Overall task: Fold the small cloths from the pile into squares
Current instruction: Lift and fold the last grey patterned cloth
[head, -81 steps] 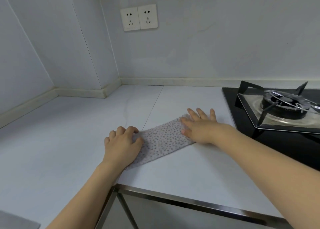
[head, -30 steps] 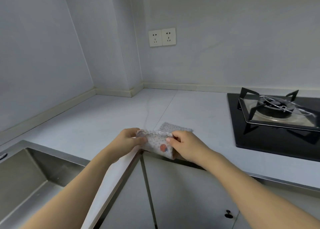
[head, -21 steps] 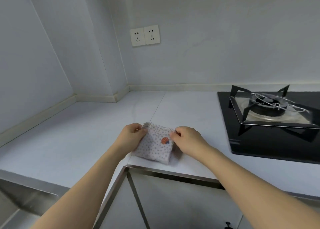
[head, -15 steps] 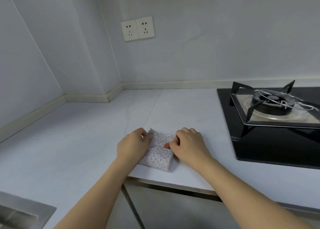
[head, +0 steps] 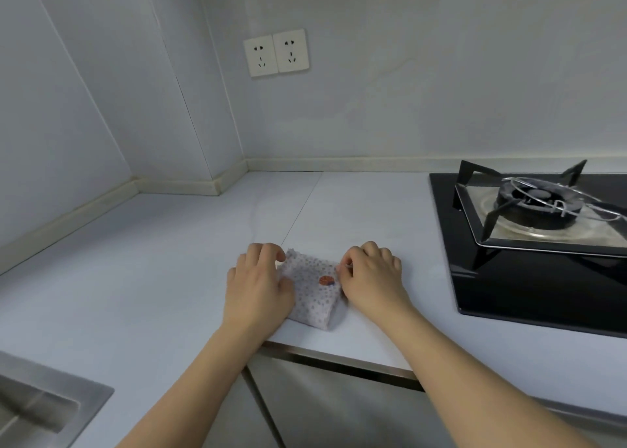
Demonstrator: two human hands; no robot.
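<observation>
Pale grey walls meet in a corner behind the tabletop point(head: 169, 261), which is a light, smooth slab with one thin seam running from the back edge toward the front.

Head view, fixtures: a double wall socket point(head: 275, 53) is mounted on the back wall above the seam. A black gas hob point(head: 529, 278) is set into the surface at the right, with a burner and pan support point(head: 539, 206) on a steel plate. A steel sink point(head: 37, 410) shows its corner at the lower left. Cabinet fronts point(head: 339, 410) lie below the front edge.

Head view, task item: the cloth point(head: 314, 291) lies flat near the front edge, between the two hands and well apart from the hob. It is folded into a compact, roughly square packet, pale with small grey dots and one red-orange spot on its upper face. Its near right corner shows a rounded fold.

Head view, hands: the left hand point(head: 259, 284) rests on the left edge of the cloth, fingers curled, thumb tip at the far left corner. The right hand point(head: 371, 279) sits at the right edge, fingers curled under, thumb and forefinger pinching the far right corner. Each grip is narrow and holds the cloth. Both forearms reach in from the bottom of the view.
</observation>
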